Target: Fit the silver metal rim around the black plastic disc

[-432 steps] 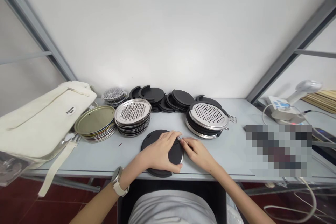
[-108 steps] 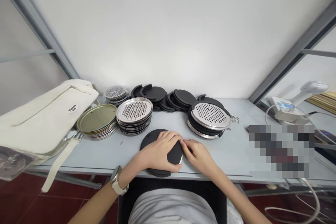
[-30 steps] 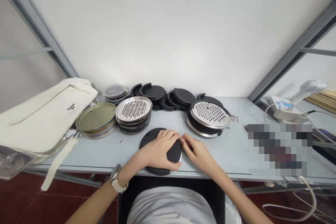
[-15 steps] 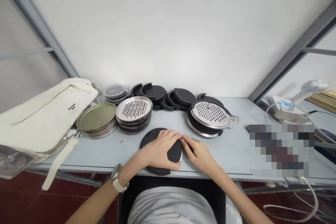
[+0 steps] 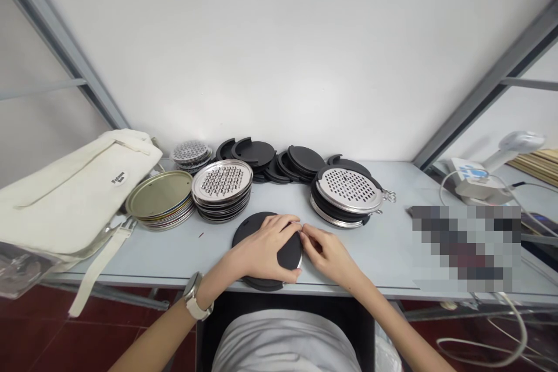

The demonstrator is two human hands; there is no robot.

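Observation:
A round black disc point(image 5: 289, 256) with a thin silvery edge on its right side lies at the table's front edge. Over its top spreads my left hand point(image 5: 267, 249), thumb and fingers wrapped across the disc and holding it. The fingertips of my right hand point(image 5: 325, 253) are pinched together at the disc's upper right rim; whatever is between them is too small to make out. Behind the disc stand a stack of silvery grater plates point(image 5: 222, 180) and, to the right, a stack of grater plates in black holders point(image 5: 349, 190) with small metal rings.
Coloured round plates point(image 5: 159, 195) are stacked at the left beside a cream bag point(image 5: 82, 192). Black round holders point(image 5: 257, 154) and small grater discs point(image 5: 190, 153) line the wall. A white device point(image 5: 479, 180) with cables stands right, near a blurred patch.

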